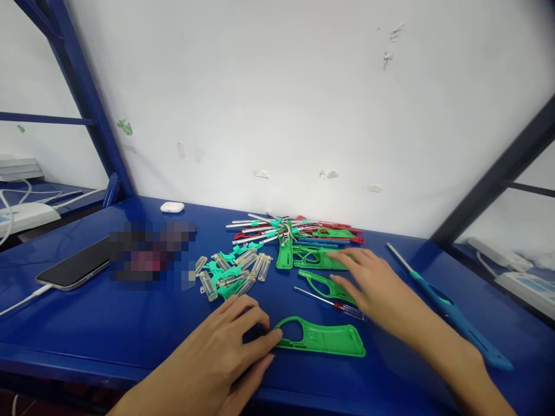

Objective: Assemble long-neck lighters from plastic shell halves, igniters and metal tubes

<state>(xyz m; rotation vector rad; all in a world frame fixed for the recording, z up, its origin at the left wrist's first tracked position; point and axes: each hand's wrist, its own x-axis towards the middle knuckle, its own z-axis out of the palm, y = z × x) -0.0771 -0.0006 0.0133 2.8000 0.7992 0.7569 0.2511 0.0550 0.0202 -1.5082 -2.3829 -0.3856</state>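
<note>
My left hand point(229, 346) rests on the blue table, fingers curled, its fingertips pinching the left end of a green plastic handle shell point(323, 338) lying flat near the front edge. My right hand point(373, 286) reaches forward with fingers spread flat over another green shell point(323, 284) and a small red-handled screwdriver point(332, 303). Just beyond its fingertips lie more green shells point(310, 257). A heap of clear and teal small parts point(232, 271) sits to the left of them.
Metal rods with red, green and blue parts point(295, 228) are piled by the white wall. A long blue lighter point(451, 312) lies at right. A phone point(76, 268) on a cable and a white earbud case point(172, 207) sit at left. Blue shelf posts point(87, 92) flank the table.
</note>
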